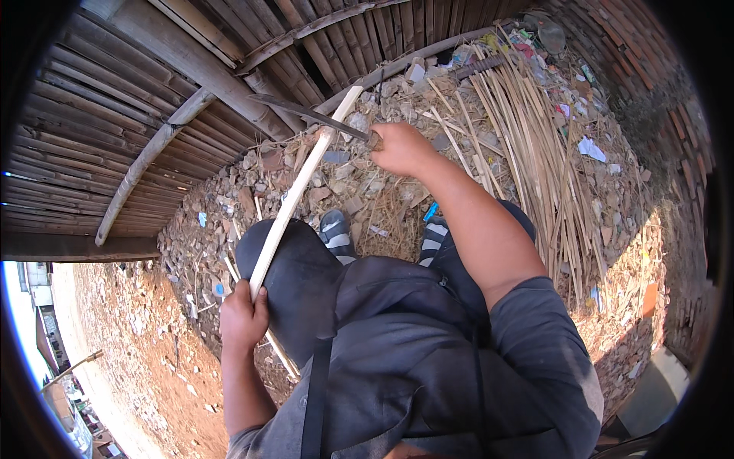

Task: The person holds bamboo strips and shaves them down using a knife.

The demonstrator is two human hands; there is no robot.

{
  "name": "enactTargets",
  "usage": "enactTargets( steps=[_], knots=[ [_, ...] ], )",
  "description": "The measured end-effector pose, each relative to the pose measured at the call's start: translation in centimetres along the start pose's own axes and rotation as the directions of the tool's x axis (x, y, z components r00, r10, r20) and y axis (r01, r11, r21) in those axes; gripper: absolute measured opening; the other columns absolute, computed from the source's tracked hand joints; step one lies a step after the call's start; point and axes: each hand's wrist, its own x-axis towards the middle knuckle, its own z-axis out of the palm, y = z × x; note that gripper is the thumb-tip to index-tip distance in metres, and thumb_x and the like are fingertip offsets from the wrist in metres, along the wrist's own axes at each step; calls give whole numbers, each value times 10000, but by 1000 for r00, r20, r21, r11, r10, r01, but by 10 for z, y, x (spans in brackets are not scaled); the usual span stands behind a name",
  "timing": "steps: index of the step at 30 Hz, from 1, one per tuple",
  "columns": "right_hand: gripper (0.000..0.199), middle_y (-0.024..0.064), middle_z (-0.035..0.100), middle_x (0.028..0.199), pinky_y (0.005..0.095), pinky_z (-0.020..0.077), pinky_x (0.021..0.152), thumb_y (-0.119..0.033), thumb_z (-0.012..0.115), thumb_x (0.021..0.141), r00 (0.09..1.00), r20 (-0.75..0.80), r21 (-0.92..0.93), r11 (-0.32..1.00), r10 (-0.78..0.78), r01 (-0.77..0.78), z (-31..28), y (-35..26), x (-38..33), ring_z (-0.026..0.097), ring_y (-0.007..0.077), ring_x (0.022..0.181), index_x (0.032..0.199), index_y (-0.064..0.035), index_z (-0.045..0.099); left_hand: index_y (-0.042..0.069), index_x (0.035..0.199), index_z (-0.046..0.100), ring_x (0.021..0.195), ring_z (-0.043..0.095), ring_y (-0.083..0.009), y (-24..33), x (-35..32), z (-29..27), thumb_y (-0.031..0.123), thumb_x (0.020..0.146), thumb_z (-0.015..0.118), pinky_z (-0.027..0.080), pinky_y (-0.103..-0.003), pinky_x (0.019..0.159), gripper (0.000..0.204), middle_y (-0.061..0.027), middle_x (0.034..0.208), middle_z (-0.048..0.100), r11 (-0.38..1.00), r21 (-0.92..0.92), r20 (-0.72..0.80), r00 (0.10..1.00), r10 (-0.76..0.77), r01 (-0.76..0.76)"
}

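My left hand (243, 315) is closed round the lower end of a long pale bamboo strip (289, 205), which slants up and away to the right across my left knee. In my right hand (403, 149) is the handle of a long dark-bladed knife (310, 115). Its blade lies across the strip near the far end and points to the left. The handle is mostly hidden in my fist. At the crossing I cannot tell how deep the blade sits in the strip.
A large bundle of thin bamboo strips (535, 161) lies on the right. Rubble and litter (382, 195) cover the ground round my sandalled feet (336, 236). A slatted bamboo wall (99, 145) rises at the far left, and a brick wall (650, 69) at the far right.
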Motion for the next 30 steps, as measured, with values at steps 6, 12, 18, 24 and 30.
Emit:
enactTargets(
  steps=[6, 12, 18, 24, 30],
  knots=[
    [472, 253, 704, 961, 495, 550, 870, -212, 695, 758, 975, 180, -63, 988, -127, 141, 9, -40, -23, 682, 413, 955, 1219, -108, 683, 21, 833, 491, 638, 612, -487, 1, 0, -3, 206, 942, 650, 462, -549, 572, 267, -249, 650, 602, 999, -49, 0, 1000, -2, 2],
    [381, 245, 705, 962, 496, 548, 869, -209, 686, 756, 966, 213, -84, 983, -145, 166, 9, -25, -6, 674, 426, 949, 1117, -90, 715, 23, 834, 492, 635, 610, -485, -1, -2, 0, 202, 938, 653, 463, -546, 575, 262, -247, 656, 603, 1000, -27, -21, 1000, -9, 8],
    [425, 256, 704, 1015, 466, 531, 946, -215, 677, 772, 1000, 25, 13, 1000, 10, -10, 0, -13, -9, 663, 424, 1019, 1164, -51, 692, 21, 849, 492, 632, 603, -488, -3, 0, 0, 210, 946, 650, 454, -545, 573, 265, -241, 655, 598, 1000, -26, 5, 1000, -1, 2],
    [465, 225, 715, 947, 501, 549, 862, -210, 700, 754, 968, 184, -74, 980, -171, 187, 13, -39, -22, 685, 417, 942, 1203, -90, 683, 13, 831, 487, 631, 593, -484, 0, 0, -1, 186, 947, 644, 444, -530, 570, 261, -242, 650, 584, 993, -112, 6, 1000, -22, 22],
    [475, 241, 712, 952, 492, 555, 852, -209, 704, 751, 974, 174, -113, 980, -145, 166, -6, -32, -7, 688, 417, 932, 1213, -100, 684, 11, 828, 489, 625, 593, -482, -4, 0, 2, 190, 940, 654, 443, -528, 567, 267, -242, 644, 581, 994, -108, -5, 1000, -12, 12]
  ],
)
